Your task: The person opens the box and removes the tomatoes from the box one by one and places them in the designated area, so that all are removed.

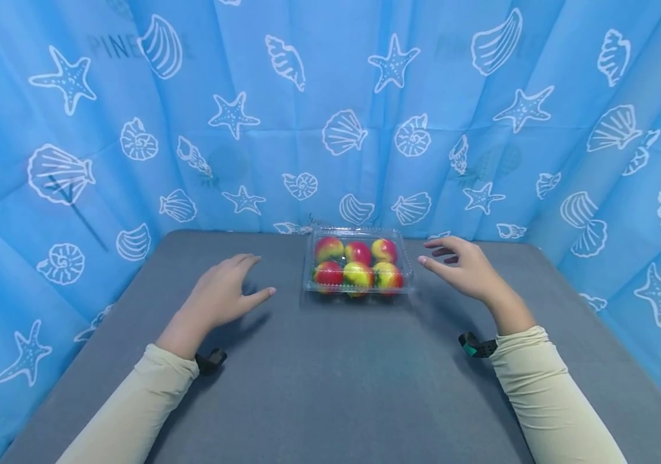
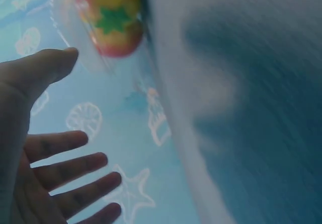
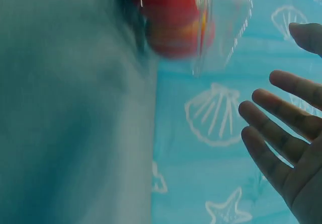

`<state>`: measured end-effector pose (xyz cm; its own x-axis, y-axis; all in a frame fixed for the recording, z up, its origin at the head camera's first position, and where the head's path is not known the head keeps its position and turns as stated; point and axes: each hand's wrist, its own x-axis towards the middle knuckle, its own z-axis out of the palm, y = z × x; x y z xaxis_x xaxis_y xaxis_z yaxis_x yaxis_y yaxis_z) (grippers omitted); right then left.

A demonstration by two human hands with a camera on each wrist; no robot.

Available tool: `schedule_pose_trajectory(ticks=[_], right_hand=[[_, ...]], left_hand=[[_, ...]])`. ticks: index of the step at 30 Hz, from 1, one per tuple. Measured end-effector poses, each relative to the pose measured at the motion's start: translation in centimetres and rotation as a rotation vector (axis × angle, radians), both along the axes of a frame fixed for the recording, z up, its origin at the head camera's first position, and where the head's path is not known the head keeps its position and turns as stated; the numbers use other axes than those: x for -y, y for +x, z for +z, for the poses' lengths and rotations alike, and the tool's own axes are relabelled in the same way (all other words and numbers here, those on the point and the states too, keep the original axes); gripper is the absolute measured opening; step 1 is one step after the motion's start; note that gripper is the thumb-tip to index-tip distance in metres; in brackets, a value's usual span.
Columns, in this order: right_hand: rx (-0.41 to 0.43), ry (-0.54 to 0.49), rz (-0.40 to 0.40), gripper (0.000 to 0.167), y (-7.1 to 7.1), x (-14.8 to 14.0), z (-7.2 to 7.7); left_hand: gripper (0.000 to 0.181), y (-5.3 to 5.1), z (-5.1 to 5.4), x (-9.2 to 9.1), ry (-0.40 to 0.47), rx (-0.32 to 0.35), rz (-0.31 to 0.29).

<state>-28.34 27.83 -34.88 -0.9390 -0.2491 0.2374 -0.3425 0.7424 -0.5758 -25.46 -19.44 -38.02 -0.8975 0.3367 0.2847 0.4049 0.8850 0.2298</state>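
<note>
Nearest, pale sleeves point(image 1: 556, 393) stretched over a grey table point(image 1: 330, 380). Both hands were empty, fingers loosely extended: the left hand point(image 1: 217, 298) apart from the clear box point(image 1: 309, 264), the right hand point(image 1: 462, 267) just beside it. Red-and-yellow fruits point(image 1: 357, 274) sat inside, before a blue curtain point(image 1: 319, 71).

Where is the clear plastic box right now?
In the head view, the clear plastic box sits just right of centre, near the far edge of the table, between the left hand and the right hand, closer to the latter.
</note>
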Motion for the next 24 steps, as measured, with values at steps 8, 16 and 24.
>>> schedule_pose_trajectory(ticks=[8, 16, 24], right_hand=[[-0.005, -0.064, 0.097, 0.049, -0.2, 2.2, -1.3], [-0.019, -0.083, 0.120, 0.049, -0.5, 3.0, -2.3], [0.009, -0.084, 0.111, 0.048, -0.7, 3.3, -2.6]], left_hand=[[0.079, -0.6, 0.7, -3.8, 0.109, 0.026, -0.063], [0.075, -1.7, 0.4, -6.7, 0.183, 0.041, -0.124], [0.067, -2.4, -0.7, -8.4, 0.227, 0.047, -0.189]])
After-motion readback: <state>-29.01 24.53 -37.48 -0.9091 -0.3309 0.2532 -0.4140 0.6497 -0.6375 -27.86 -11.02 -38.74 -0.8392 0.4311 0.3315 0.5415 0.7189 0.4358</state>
